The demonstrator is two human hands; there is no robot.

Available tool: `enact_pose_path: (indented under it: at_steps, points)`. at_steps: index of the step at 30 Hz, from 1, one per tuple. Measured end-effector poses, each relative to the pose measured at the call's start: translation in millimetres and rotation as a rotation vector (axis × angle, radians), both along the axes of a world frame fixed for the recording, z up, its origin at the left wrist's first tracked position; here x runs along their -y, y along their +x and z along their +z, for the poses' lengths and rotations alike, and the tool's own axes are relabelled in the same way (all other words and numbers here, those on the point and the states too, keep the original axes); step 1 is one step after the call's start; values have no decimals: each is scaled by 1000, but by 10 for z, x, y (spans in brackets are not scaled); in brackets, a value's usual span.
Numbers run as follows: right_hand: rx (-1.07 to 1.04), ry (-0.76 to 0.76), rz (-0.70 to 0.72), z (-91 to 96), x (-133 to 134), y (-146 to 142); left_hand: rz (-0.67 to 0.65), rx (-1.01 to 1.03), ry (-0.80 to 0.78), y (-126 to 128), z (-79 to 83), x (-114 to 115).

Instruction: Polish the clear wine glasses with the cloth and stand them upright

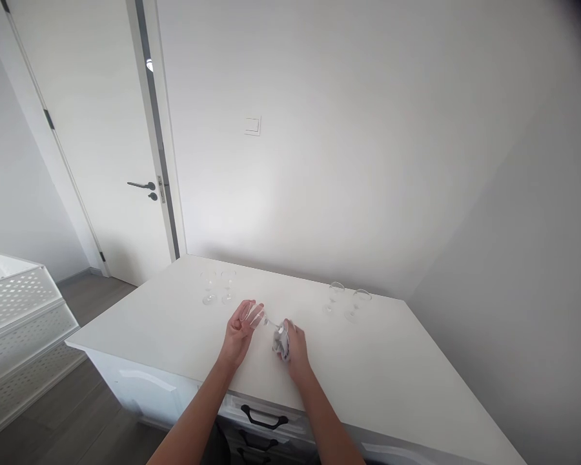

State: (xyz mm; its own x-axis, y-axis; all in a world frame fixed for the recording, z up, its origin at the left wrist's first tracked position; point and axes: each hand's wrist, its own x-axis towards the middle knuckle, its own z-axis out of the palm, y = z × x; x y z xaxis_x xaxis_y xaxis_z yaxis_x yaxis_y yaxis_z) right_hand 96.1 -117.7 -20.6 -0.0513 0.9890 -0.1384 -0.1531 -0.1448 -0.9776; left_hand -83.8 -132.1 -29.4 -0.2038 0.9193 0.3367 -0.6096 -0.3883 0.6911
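Observation:
My left hand (241,330) cups the bowl of a clear wine glass (255,316) held on its side above the white tabletop (174,323). Its stem runs right toward my right hand (295,345), which is closed on a grey cloth (281,341) bunched around the glass's foot. Two clear wine glasses (217,287) stand upright at the back left of the top. Two more glasses (347,300) stand upright at the back right.
The tabletop belongs to a white cabinet with black drawer handles (264,420) at its front. A white perforated shelf unit (19,316) stands on the floor at left. A white door with a dark lever handle (142,186) is behind, wall close on the right.

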Motion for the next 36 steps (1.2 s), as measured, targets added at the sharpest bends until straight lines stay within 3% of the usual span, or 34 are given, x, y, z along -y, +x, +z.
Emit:
enact_pose_path:
  at_steps: [2,3,6,9,15,28,33,36]
  points:
    - [352,329,-182,-55,43,120,44,-9,-3,0,2,-18]
    - [494,499,-203,-78,76,165,70,-13,-9,1,0,-29]
    - [796,827,46,-128,190,202,117,-72,-54,-3,-26,-60]
    - [1066,949,308,-157,260,126,120,-180,-104,-9,-59,-78]
    - [1285,941,334,-161,258,39,71,-322,-114,29,15,-41]
    - [1322,948,345,-101,262,23,176,-521,-169,189,242,34]
    - [1336,917,314,-91,285,29,163,-552,-116,183,210,15]
    - [1340,824,254,-132,244,200,278,-635,-162,130,129,-33]
